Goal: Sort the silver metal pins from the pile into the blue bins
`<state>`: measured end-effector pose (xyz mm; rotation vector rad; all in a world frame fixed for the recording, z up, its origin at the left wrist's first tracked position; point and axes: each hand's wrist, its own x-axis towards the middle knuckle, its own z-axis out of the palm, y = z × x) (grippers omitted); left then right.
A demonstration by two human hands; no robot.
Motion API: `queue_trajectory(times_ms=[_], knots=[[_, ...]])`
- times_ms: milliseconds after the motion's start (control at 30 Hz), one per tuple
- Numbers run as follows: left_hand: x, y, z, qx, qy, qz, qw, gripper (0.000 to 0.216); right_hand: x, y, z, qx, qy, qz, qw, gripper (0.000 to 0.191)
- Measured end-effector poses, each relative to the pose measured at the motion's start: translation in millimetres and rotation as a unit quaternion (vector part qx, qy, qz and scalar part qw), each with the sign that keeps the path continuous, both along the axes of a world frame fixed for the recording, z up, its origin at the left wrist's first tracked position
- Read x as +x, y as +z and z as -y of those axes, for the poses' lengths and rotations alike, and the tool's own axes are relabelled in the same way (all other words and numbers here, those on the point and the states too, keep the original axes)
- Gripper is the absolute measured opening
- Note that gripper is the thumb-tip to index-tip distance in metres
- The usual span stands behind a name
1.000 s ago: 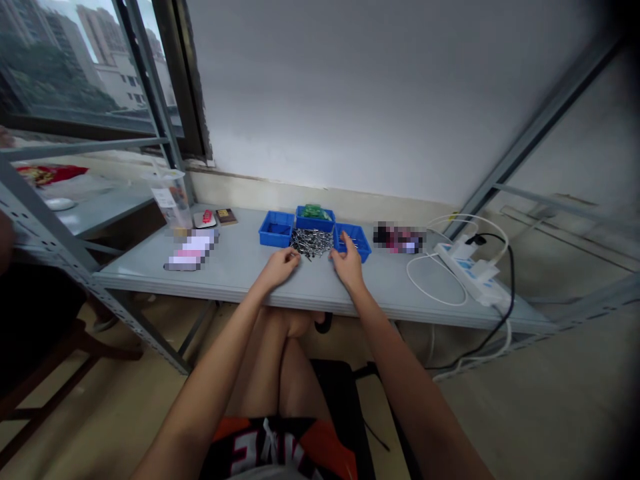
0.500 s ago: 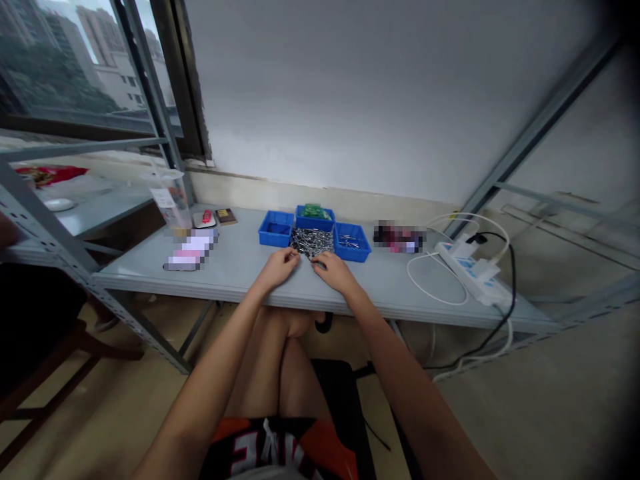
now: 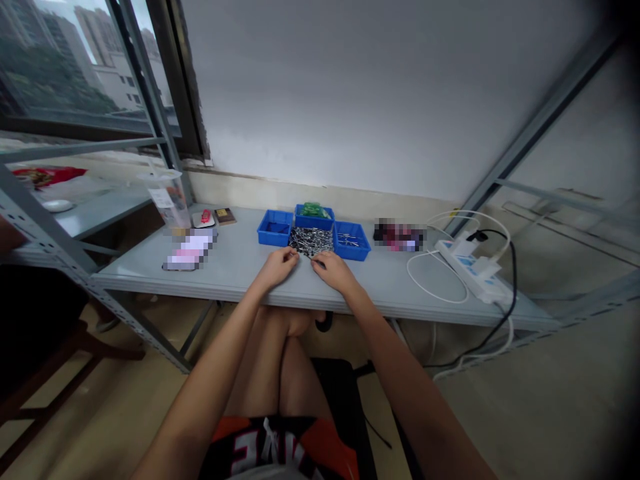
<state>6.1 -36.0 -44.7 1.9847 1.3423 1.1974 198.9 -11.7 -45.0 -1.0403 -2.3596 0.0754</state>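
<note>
A heap of small shiny metal parts [image 3: 313, 240], too fine to name, lies at the middle of the table between blue boxes. At its front left edge, my left hand [image 3: 280, 265] is closed in a pinch, and what its fingertips hold is too small to make out. My right hand [image 3: 332, 268] is also pinched, just across from it, with a small thin metal piece [image 3: 307, 257] at its fingertips. Long thin metal pieces lie in the right blue box [image 3: 354, 253]. The left blue box [image 3: 274, 239] holds a few dark, thin items. Green packets [image 3: 314, 210] fill the back box.
On the left of the table [image 3: 240, 277] are a phone [image 3: 190, 250], a plastic cup [image 3: 169, 200] and a small dark box [image 3: 225, 216]. A blurred item [image 3: 399, 236], a power strip [image 3: 473, 273] and looped white cables lie on the right. Metal posts frame both sides.
Both hands stay almost in place at the heap, with only slight finger movement. The view has shifted very slightly.
</note>
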Motion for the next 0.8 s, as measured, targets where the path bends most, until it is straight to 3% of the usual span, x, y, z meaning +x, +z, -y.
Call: queue_trajectory(times_ms=[200, 800], knots=[[-0.4, -0.2, -0.5, 0.003, -0.006, -0.001, 1.0, 0.021, -0.2, -4.7, -1.9, 0.019, 0.014, 0.033, 0.999, 0.03], [-0.4, 0.1, 0.5, 0.012, 0.005, -0.014, 1.0, 0.02, -1.0, -0.3, -0.4, 0.018, 0.004, 0.001, 1.0, 0.018]])
